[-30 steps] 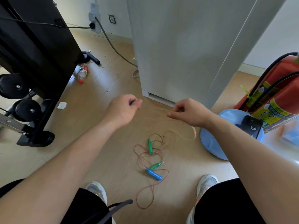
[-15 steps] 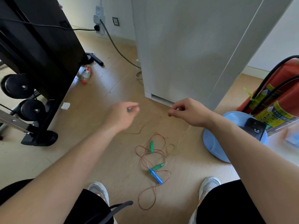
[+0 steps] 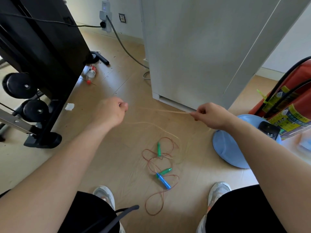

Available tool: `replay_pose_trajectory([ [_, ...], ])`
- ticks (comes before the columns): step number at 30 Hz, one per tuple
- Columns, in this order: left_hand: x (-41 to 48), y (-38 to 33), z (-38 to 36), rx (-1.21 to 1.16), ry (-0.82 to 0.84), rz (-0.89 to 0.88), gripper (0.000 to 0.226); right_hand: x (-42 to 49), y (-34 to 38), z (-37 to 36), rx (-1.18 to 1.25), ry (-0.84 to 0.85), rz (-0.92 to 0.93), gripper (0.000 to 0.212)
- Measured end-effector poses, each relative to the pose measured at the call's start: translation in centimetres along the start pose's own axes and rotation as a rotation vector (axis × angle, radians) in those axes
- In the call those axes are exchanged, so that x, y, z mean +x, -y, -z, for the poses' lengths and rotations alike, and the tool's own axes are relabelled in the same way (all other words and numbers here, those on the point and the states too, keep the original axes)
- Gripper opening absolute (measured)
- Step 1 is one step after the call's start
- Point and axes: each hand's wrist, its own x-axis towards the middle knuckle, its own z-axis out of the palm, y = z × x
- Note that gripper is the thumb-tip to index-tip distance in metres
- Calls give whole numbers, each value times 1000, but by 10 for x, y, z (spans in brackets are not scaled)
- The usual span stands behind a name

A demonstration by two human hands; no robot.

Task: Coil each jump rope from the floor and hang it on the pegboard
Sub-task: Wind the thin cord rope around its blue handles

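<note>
A thin yellow jump rope [image 3: 170,111] stretches between my two hands above the floor. My left hand [image 3: 111,113] is closed on one end of it; a bit of handle shows between thumb and finger. My right hand [image 3: 211,115] pinches the cord further along. A slack length of the yellow cord [image 3: 151,124] droops toward the floor. Below, a red jump rope [image 3: 154,204] lies tangled on the wooden floor with two green handles [image 3: 158,149] [image 3: 165,171]. A blue handle [image 3: 163,181] lies among them. No pegboard is in view.
A white cabinet [image 3: 202,52] stands ahead. A black weight rack [image 3: 33,73] is at left, with a bottle [image 3: 91,71] beside it. At right are a blue basin [image 3: 227,148], a phone [image 3: 269,132] and a red fire extinguisher [image 3: 289,105]. My shoes [image 3: 218,192] flank the ropes.
My hands have moved apart, the right one going rightward, drawing the yellow cord taut between them. More yellow cord has lifted off the floor pile.
</note>
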Motion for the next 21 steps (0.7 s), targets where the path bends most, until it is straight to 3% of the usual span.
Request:
replay_pose_trajectory([
  [2, -3, 4, -5, 72, 65, -15, 25, -3, 1, 0, 57, -8, 42, 30],
  [7, -33, -38, -30, -452, 293, -295, 23, -10, 46, -11, 190, 8, 276, 23],
  [10, -41, -53, -31, -566, 419, -335, 19, -9, 58, -14, 217, -50, 333, 25],
  [13, -29, -47, -23, -436, 215, -297, 31, -4, 48, -10, 226, -89, 270, 33],
  [17, -4, -14, 0, -207, -68, 18, 31, 0, 10, -8, 51, -21, 108, 38],
  [19, 0, 4, 6, -44, -60, 70, 27, -3, 4, -8, 36, 29, 74, 35],
  [21, -4, 1, 2, -84, -3, 33, 22, -5, 12, -8, 52, 36, 119, 30],
])
